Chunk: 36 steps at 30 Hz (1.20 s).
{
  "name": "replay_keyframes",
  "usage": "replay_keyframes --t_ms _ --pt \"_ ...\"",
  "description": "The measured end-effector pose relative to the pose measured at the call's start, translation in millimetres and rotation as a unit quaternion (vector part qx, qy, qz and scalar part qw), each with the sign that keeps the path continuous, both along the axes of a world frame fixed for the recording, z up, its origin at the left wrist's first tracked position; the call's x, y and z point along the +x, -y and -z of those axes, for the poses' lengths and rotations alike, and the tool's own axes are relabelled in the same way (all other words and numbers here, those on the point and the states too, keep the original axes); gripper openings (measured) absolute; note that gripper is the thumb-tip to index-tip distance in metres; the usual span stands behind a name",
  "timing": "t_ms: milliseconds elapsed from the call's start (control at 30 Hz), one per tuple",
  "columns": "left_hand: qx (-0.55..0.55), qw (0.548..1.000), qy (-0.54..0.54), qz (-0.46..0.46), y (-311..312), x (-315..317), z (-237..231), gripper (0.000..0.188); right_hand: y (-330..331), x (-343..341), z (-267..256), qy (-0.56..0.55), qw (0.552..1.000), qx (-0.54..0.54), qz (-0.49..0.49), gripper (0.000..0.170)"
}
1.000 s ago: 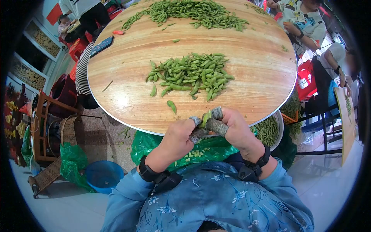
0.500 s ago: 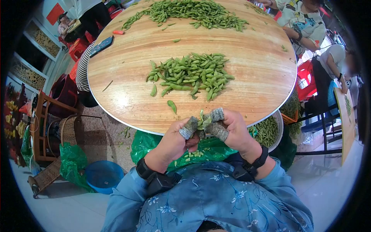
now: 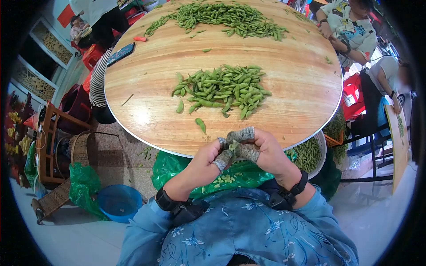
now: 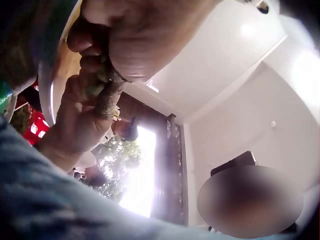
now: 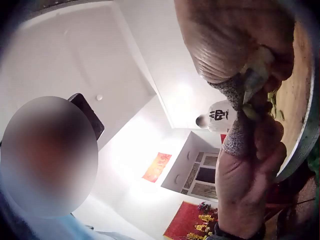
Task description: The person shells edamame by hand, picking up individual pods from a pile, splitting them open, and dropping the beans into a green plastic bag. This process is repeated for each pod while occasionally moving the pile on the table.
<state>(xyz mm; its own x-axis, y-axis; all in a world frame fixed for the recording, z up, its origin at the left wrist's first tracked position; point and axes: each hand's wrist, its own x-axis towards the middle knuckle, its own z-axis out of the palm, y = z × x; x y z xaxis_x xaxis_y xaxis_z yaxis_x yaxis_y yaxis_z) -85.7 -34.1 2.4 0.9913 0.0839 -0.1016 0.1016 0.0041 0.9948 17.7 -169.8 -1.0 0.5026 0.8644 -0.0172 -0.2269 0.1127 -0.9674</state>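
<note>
At the near table edge, the left hand [image 3: 203,163] and right hand [image 3: 271,156] meet with their fingertips together. Grey knit covers sleeve the thumb and forefinger of each. Between the covered fingertips both hands pinch a green soybean pod [image 3: 234,148], mostly hidden by the fingers. In the right wrist view a green bean [image 5: 249,112] shows at the thumb tips, and a pale, shell-like piece [image 5: 258,76] lies in the right hand's curled fingers. Just beyond the hands is a lone pod [image 3: 201,125], with a heap of pods [image 3: 224,88] behind it.
A larger pod heap [image 3: 230,18] lies at the far side of the round table [image 3: 146,80]. Below the hands, shelled beans [image 3: 224,178] lie on green plastic [image 3: 171,168]. A basket of pods [image 3: 309,153] stands right, a blue basin [image 3: 120,201] left. Other people sit around.
The hands stay close together and shift the pod between their fingertips; the left thumb and fingers have moved in toward the right ones. The head view has tilted slightly. The table heaps look the same.
</note>
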Motion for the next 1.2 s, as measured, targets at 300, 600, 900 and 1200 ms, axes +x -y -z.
replay_keyframes --t_ms 300,600,900,1200 --pt "-0.235 0.963 -0.106 -0.078 8.6 -2.2 3.6 0.023 1.8 -9.3 1.5 0.128 0.991 0.032 0.013 0.019" --pt "0.198 0.976 0.087 0.016 11.3 -9.9 8.0 0.026 55.0 9.1 -17.0 0.245 0.963 -0.1 0.042 0.021" --pt "0.537 0.814 0.18 -0.126 -38.7 29.2 -5.1 0.022 187.7 58.5 7.9 0.345 0.824 -0.415 0.172 0.019" --pt "0.626 0.771 0.07 -0.094 -76.1 60.9 11.3 0.016 138.3 45.4 0.9 0.136 0.929 -0.132 0.319 0.015"
